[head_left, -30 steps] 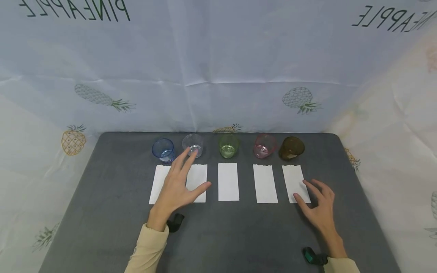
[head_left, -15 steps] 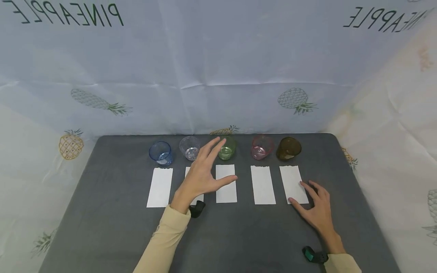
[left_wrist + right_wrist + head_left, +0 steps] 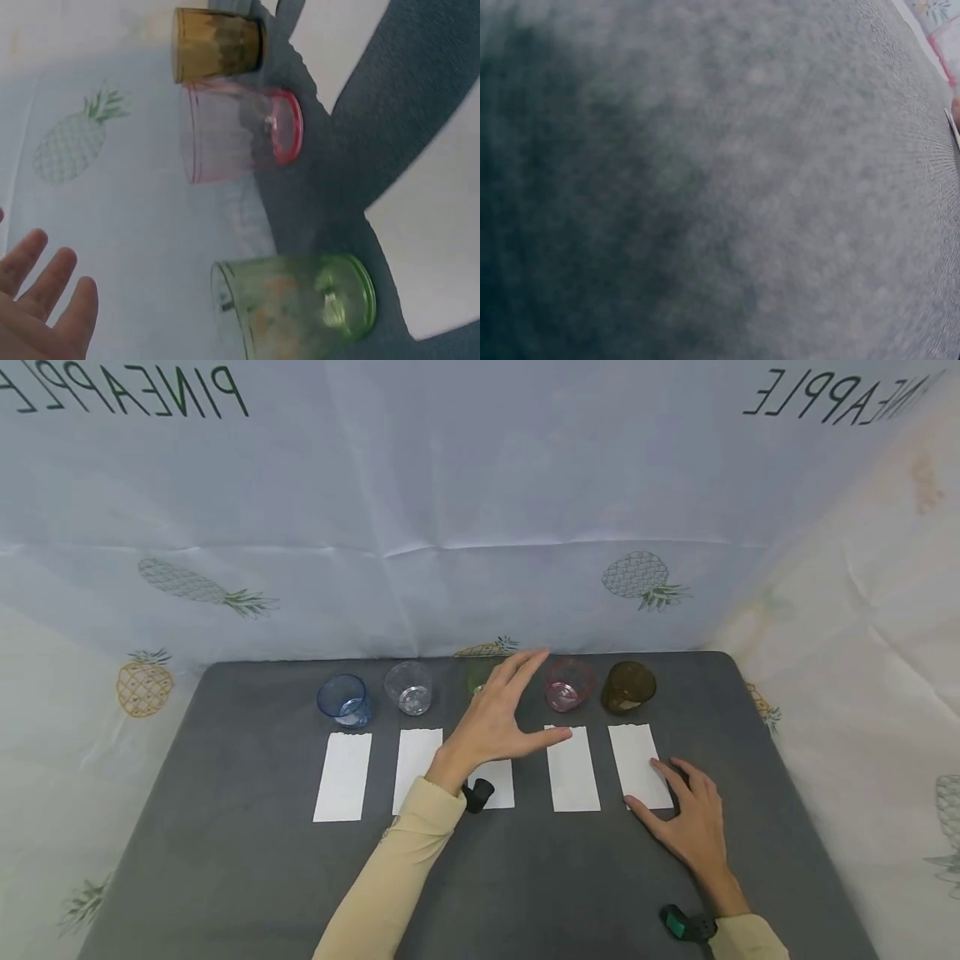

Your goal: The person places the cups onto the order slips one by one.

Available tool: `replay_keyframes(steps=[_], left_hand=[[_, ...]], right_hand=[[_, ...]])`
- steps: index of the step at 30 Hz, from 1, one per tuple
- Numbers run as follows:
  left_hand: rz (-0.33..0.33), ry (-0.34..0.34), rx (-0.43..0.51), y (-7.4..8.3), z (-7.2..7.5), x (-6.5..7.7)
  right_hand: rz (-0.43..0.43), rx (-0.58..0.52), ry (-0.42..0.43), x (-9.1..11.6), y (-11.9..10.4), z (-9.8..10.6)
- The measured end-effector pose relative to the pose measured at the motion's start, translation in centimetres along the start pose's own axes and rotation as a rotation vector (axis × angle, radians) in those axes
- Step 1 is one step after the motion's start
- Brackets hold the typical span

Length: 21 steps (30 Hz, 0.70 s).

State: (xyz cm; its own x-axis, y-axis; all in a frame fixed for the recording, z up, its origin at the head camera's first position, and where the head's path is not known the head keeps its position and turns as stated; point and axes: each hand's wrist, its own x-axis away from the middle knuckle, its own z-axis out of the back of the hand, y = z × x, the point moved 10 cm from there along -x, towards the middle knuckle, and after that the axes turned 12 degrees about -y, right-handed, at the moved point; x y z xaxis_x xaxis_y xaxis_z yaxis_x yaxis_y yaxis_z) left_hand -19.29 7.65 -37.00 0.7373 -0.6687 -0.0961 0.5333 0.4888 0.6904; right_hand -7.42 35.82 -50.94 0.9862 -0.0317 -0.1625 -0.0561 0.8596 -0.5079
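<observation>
My left hand (image 3: 495, 718) is held over the third paper, fingers extended and thumb spread, holding nothing. It partly covers the green glass (image 3: 478, 677); the left wrist view shows that glass (image 3: 307, 307) apart from the fingers. To its right stand a pink glass (image 3: 568, 685) and a brown glass (image 3: 628, 687). A clear glass (image 3: 408, 687) and a blue glass (image 3: 343, 700) are on the left. My right hand (image 3: 693, 822) lies low at the rightmost white paper (image 3: 637, 760), fingers loosely bent, fingertips on or just above its edge, gripping nothing.
White paper slips lie in front of the glasses, such as the leftmost slip (image 3: 342, 777). The grey table (image 3: 225, 860) ends at a pineapple-print curtain (image 3: 480, 485). Each wrist wears a small dark device. The right wrist view is mostly blurred tabletop.
My left hand has travelled right, from in front of the clear glass to in front of the green one, with its fingers still spread. The right hand has stayed nearly in place.
</observation>
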Motion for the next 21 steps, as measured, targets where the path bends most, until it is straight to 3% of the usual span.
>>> replay_keyframes(steps=[4, 11, 15, 21], left_hand=[[-0.027, -0.03, 0.013, 0.6, -0.8, -1.7], [-0.017, -0.084, 0.022, 0.7, -2.4, -4.6], [-0.039, -0.094, 0.002, 1.0, -3.1, -6.3], [-0.021, -0.129, -0.048, 0.8, -4.6, -8.3]], right_hand=[[-0.008, 0.013, -0.007, -0.1, -0.1, -0.1], [-0.026, 0.043, -0.032, -0.1, 0.0, -0.3], [-0.02, 0.055, -0.025, -0.1, -0.2, -0.2], [-0.031, 0.082, -0.036, -0.3, 0.1, -0.5]])
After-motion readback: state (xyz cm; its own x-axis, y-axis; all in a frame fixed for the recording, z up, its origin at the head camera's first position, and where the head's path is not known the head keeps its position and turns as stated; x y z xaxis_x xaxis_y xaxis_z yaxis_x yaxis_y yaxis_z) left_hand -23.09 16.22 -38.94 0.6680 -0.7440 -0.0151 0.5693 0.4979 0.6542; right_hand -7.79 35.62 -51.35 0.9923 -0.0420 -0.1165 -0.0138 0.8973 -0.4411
